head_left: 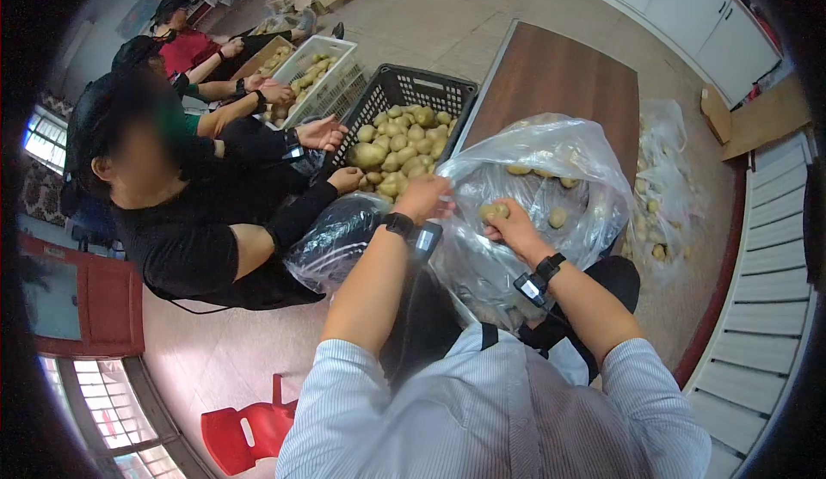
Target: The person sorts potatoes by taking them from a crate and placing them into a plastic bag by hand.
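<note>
A large clear plastic bag [594, 148] lies spread wide in front of me, with several potatoes [557, 218] inside it. My right hand [521, 231] is over the bag's opening, its fingers closed around a potato [494, 211]. At the left rim of the bag is my left hand [423, 199], fingers curled against the plastic; part of its grip is hard to make out. Just beyond that hand stands a black crate [430, 75] heaped with potatoes [400, 144].
A brown tabletop [559, 75] extends behind the bag. On the left sits a co-worker [185, 212] with both hands by the black crate. Further back, other people sit beside a white crate [348, 83]. Bagged potatoes [658, 204] lie on the right; a red chair [249, 436] stands at lower left.
</note>
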`<state>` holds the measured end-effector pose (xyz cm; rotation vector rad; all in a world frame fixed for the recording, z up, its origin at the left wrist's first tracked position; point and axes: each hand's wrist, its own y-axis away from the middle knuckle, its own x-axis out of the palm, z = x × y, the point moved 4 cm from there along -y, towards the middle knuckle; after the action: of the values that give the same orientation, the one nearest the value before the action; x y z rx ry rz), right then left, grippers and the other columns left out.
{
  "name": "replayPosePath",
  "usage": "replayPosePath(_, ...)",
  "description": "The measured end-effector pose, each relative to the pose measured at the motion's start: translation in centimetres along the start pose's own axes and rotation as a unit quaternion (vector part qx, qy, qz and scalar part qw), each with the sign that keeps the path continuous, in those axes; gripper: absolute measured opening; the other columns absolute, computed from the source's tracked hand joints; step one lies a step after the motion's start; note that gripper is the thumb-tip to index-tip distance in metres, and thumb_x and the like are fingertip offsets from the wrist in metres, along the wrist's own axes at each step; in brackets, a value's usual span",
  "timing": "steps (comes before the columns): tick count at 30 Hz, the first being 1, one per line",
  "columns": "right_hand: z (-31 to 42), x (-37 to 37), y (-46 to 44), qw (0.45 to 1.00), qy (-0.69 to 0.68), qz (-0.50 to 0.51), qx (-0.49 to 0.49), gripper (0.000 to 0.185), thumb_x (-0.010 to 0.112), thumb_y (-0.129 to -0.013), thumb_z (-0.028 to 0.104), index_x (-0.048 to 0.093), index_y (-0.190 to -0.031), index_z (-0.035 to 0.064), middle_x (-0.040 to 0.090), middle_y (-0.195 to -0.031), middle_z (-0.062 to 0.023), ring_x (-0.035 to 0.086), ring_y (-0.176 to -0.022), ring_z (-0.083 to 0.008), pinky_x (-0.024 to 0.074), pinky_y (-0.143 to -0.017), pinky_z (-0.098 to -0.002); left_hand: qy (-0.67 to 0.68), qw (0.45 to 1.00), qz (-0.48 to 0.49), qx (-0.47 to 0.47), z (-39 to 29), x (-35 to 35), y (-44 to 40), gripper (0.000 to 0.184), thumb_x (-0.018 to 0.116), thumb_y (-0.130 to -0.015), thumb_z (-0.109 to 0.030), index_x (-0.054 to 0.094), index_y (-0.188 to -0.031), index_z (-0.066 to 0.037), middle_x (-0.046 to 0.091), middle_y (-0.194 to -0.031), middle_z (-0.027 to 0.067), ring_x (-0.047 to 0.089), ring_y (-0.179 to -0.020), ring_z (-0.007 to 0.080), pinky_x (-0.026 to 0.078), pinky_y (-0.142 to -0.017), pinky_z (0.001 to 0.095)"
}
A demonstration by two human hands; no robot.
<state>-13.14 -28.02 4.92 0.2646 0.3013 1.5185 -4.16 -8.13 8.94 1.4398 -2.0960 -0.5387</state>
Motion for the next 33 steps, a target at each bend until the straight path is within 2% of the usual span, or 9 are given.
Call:
replayPosePath(8, 3.9, 3.4, 0.6, 0.995, -0.019, 0.097, 0.021, 0.034, 0.053, -0.094, 0.024, 0.045, -0.118, 0.0010, 0.059, -0.088, -0.0071, 0.057, -0.067, -0.0121, 0.0476, -0.049, -0.0258, -0.066, 0.997, 0.042, -0.006, 0.0, 1.3, 0.4, 0.043, 0.060, -0.090, -0.039, 0.052, -0.110, -0.002, 0.058, -0.095, 0.0080, 0.063, -0.070, 0.0225, 0.054, -0.057, 0.0322)
replayPosePath(11, 4.7, 4.0, 0.6, 0.993, -0.039, 0.105, -0.027, 0.034, 0.051, -0.095, 0.027, 0.047, -0.118, 0.0020, 0.056, -0.082, -0.0049, 0.053, -0.059, -0.0109, 0.0447, -0.047, -0.0245, -0.216, 0.957, 0.182, 0.065, -0.6, 2.4, 0.4, 0.047, 0.057, -0.090, -0.042, 0.055, -0.113, -0.001, 0.060, -0.103, 0.0124, 0.063, -0.079, 0.0233, 0.053, -0.061, 0.0344)
replayPosePath(13, 5.1, 4.3, 0.7, 0.990, -0.040, 0.128, -0.050, 0.032, 0.047, -0.098, 0.029, 0.048, -0.118, 0.0039, 0.052, -0.073, -0.0007, 0.047, -0.056, -0.0073, 0.0407, -0.048, -0.0211, -0.099, 0.977, 0.189, -0.014, 0.0, 2.6, 0.8, 0.043, 0.056, -0.091, -0.042, 0.060, -0.107, -0.002, 0.062, -0.096, 0.0093, 0.063, -0.075, 0.0181, 0.052, -0.057, 0.0292)
replayPosePath(16, 5.3, 4.0, 0.7, 0.990, -0.033, 0.121, -0.058, 0.034, 0.049, -0.096, 0.027, 0.049, -0.122, 0.0049, 0.054, -0.075, -0.0016, 0.051, -0.060, -0.0091, 0.0430, -0.048, -0.0236, -0.118, 0.975, 0.187, -0.033, -0.2, 2.2, 0.8, 0.040, 0.056, -0.092, -0.039, 0.059, -0.111, -0.004, 0.063, -0.096, 0.0067, 0.062, -0.072, 0.0154, 0.051, -0.055, 0.0259)
replayPosePath(20, 3.6, 2.9, 0.1, 0.992, -0.032, 0.084, -0.085, 0.033, 0.051, -0.095, 0.025, 0.053, -0.120, 0.0040, 0.057, -0.076, -0.0029, 0.054, -0.064, -0.0097, 0.0454, -0.053, -0.0250, -0.072, 0.981, 0.178, -0.010, 0.4, 1.0, -0.2, 0.038, 0.057, -0.092, -0.038, 0.058, -0.111, -0.005, 0.062, -0.095, 0.0058, 0.062, -0.070, 0.0151, 0.051, -0.054, 0.0254)
replayPosePath(23, 2.0, 1.0, 0.0, 0.991, 0.047, 0.013, -0.122, 0.032, 0.053, -0.094, 0.022, 0.053, -0.119, 0.0030, 0.059, -0.077, -0.0034, 0.054, -0.061, -0.0102, 0.0449, -0.056, -0.0245, 0.028, 0.997, 0.077, 0.004, -0.3, 0.1, 0.2, 0.034, 0.057, -0.092, -0.035, 0.056, -0.111, -0.006, 0.062, -0.085, 0.0047, 0.060, -0.062, 0.0150, 0.052, -0.053, 0.0275)
replayPosePath(25, 1.8, -1.3, 0.7, 0.954, 0.224, -0.117, -0.163, 0.033, 0.059, -0.086, 0.020, 0.057, -0.113, 0.0020, 0.065, -0.090, -0.0140, 0.062, -0.081, -0.0283, 0.0488, -0.075, -0.0368, 0.050, 0.997, 0.062, 0.009, 0.4, -1.2, -1.3, 0.033, 0.056, -0.093, -0.034, 0.055, -0.112, -0.007, 0.061, -0.087, 0.0048, 0.061, -0.065, 0.0157, 0.053, -0.055, 0.0276)
replayPosePath(28, 1.1, -4.6, 1.0, 0.864, 0.411, -0.212, -0.202, 0.036, 0.060, -0.081, 0.015, 0.057, -0.115, 0.0042, 0.061, -0.106, -0.0160, 0.055, -0.103, -0.0355, 0.0416, -0.091, -0.0424, 0.097, 0.995, 0.013, 0.024, 0.3, -2.6, -1.5, 0.031, 0.054, -0.093, -0.030, 0.052, -0.114, -0.007, 0.059, -0.094, 0.0065, 0.061, -0.074, 0.0186, 0.054, -0.059, 0.0293)
replayPosePath(33, 0.3, -8.2, 1.4, 0.828, 0.452, -0.288, -0.164, 0.042, 0.062, -0.075, 0.009, 0.055, -0.116, 0.0049, 0.053, -0.120, -0.0162, 0.045, -0.117, -0.0352, 0.0321, -0.101, -0.0452, 0.110, 0.987, -0.054, 0.105, 0.6, -4.7, -2.6, 0.028, 0.050, -0.093, -0.021, 0.050, -0.113, -0.002, 0.054, -0.106, 0.0126, 0.061, -0.089, 0.0263, 0.057, -0.066, 0.0349)
